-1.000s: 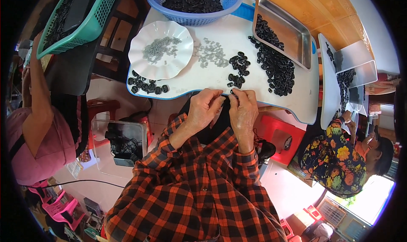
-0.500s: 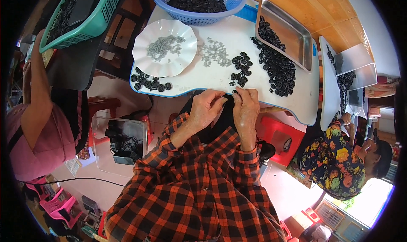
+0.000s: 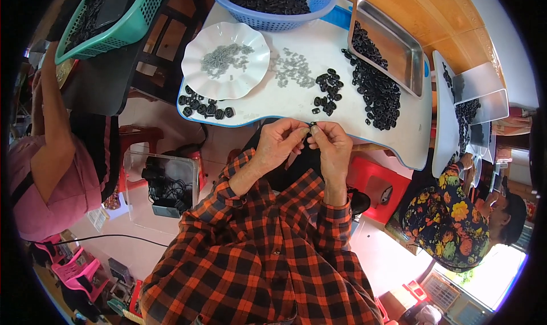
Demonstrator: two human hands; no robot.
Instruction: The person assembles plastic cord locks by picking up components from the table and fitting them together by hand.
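Note:
At the near edge of the white table [image 3: 245, 111], both my hands meet fingertip to fingertip. My right hand [image 3: 331, 149] pinches a small black plastic part [image 3: 312, 124]. Against it press the closed fingers of my left hand [image 3: 280, 145]; whatever they grip is hidden. Just beyond lies a small group of black parts [image 3: 327, 86], with loose clear small pieces [image 3: 293, 68] to its left. More clear pieces rest in a white wavy-rimmed plate [image 3: 196, 80]. Black parts [image 3: 206, 108] also line the table edge below that plate.
A large black heap [image 3: 380, 100] spills from a tilted metal tray [image 3: 419, 68] at right. Behind stands a blue basket [image 3: 273, 22] of black parts; a green basket [image 3: 108, 46] is far left. Co-workers sit on both sides. A red stool [image 3: 382, 188] stands below the table at right.
My hands have drawn together, the right thumb and fingers now closing on the black part beside the left fingertips. The whole view has shifted slightly.

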